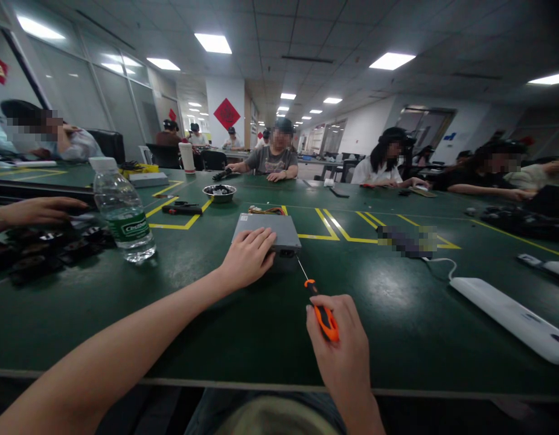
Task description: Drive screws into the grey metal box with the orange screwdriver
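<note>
A grey metal computer power supply (287, 229) lies on the green table in front of me, with coloured cables (268, 210) at its far side. My left hand (250, 257) holds it from above, fingers along the top and thumb at the near edge. In my right hand (340, 332) is an orange-and-black screwdriver (325, 320), gripped by its handle. Its thin shaft points up and left, and the tip is at the lower right corner of the power supply's near face. Whether the tip sits in a screw is too small to tell.
Left of me stand a water bottle (125, 220) and dark parts (44, 257) beneath another person's hand (39, 211). Beyond are a metal bowl (220, 193) and a black tool (182, 209). A white power strip (510, 314) lies to the right. Several people sit around the table.
</note>
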A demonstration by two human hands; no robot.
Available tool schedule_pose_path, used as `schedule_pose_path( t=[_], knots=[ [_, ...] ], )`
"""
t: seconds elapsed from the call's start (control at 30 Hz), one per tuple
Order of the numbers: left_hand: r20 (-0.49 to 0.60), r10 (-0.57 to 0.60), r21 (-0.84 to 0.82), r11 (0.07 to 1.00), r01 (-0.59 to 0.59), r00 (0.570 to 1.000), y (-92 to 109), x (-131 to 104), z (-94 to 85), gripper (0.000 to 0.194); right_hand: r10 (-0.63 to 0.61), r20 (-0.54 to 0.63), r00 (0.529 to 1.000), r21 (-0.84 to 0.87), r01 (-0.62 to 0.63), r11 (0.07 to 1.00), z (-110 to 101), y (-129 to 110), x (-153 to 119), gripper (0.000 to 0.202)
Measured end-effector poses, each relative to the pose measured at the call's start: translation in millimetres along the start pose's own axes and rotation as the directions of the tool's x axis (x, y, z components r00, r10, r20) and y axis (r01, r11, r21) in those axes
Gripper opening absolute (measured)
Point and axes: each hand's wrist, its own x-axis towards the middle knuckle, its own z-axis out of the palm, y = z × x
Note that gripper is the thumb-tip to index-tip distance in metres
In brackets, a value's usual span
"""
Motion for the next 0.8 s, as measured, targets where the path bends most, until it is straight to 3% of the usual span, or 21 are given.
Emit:
schedule_pose_path(
  t=[0.2,0.4,0.53,0.6,0.67,0.73,0.8],
  knots=[
    [0.02,0.0,0.006,1.0,0.0,1.0,-0.5,-1.0,0.0,0.041,-0.007,0.059,0.998,-0.048,0.01,0.999,-3.6,-0.4,1.7,0.022],
    [0.021,0.005,-0.002,1.0,-0.005,1.0,-0.3,-0.7,-2.1,0.04,-0.241,0.14,0.96,-0.222,0.268,0.937,-18.8,1.0,30.3,0.02],
    [0.017,0.001,0.001,1.0,-0.001,1.0,-0.4,-1.4,-0.6,0.041,-0.403,0.182,0.897,-0.262,0.439,0.859,-26.2,1.3,46.7,0.028],
    [0.022,0.002,0.004,1.0,-0.002,1.0,-0.3,-1.7,0.1,0.041,-0.499,0.214,0.84,-0.271,0.541,0.796,-26.3,5.7,51.9,0.03],
    [0.023,0.003,0.007,1.0,-0.003,1.0,-0.2,-1.8,0.5,0.041,-0.628,0.219,0.747,-0.218,0.665,0.714,-24.4,15.0,55.7,0.02],
    [0.021,0.002,0.008,1.0,-0.002,1.0,-0.3,-1.6,0.3,0.041,-0.793,0.195,0.578,-0.117,0.816,0.566,-21.2,28.3,57.7,0.01],
    [0.02,0.003,0.007,1.0,-0.003,1.0,-0.4,-1.4,-0.4,0.041,-0.91,0.167,0.38,-0.04,0.925,0.378,-18.0,41.7,57.8,0.013]
  ],
)
